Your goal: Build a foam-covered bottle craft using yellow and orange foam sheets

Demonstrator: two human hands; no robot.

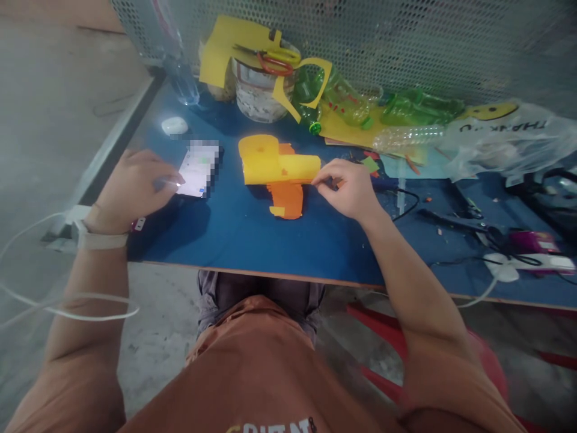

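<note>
My left hand (pixel 136 186) is at the lower left edge of a phone (pixel 198 171), its thumb and fingers closed on that edge. The phone's screen is lit and partly blurred out. My right hand (pixel 345 187) pinches with thumb and fingertips at the right end of a yellow and orange paper model (pixel 279 168). This model has a wide yellow roll at its left, a narrower yellow tube toward my right hand, and an orange piece pointing down toward me. It lies on the blue table (pixel 252 243).
Behind stand a stained bucket (pixel 261 99), scissors (pixel 277 60) and yellow paper scraps (pixel 220 60). Green plastic bottles (pixel 347 99) and a white plastic bag (pixel 509 141) line the back right. Cables and a power strip (pixel 536 261) lie at right; a white mouse-like object (pixel 175 126) sits left.
</note>
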